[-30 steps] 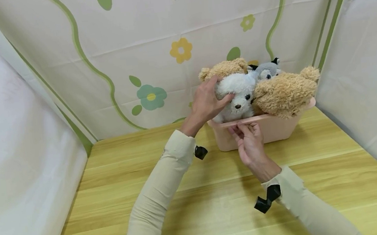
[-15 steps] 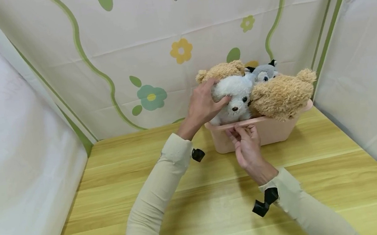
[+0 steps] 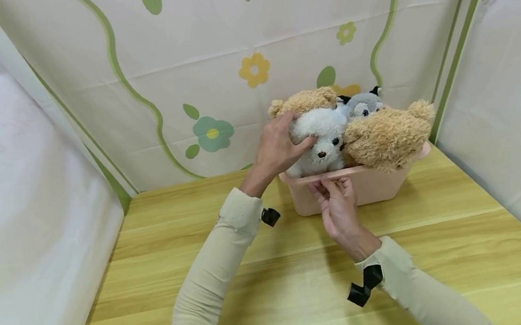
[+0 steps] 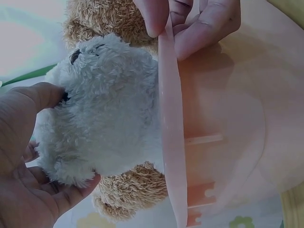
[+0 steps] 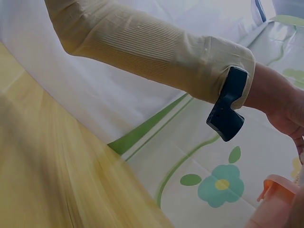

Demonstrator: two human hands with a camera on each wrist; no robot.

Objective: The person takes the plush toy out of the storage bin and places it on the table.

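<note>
the left hand (image 3: 277, 149) is gripping the white plush toy (image 3: 320, 144) by its head; the right hand (image 3: 341, 212) is pinching the front rim (image 3: 357, 171) of the pink bin (image 3: 379, 185). the white toy is sitting in the bin's left end, beside a shaggy tan toy (image 3: 385, 140) and a gray toy (image 3: 363, 103), with another tan toy (image 3: 303, 101) showing behind. the bin is standing on the counter (image 3: 154, 244).

2 beige sleeves (image 3: 211, 280) carry black, angular brackets (image 3: 373, 277) at their cuffs (image 3: 242, 210).
</note>
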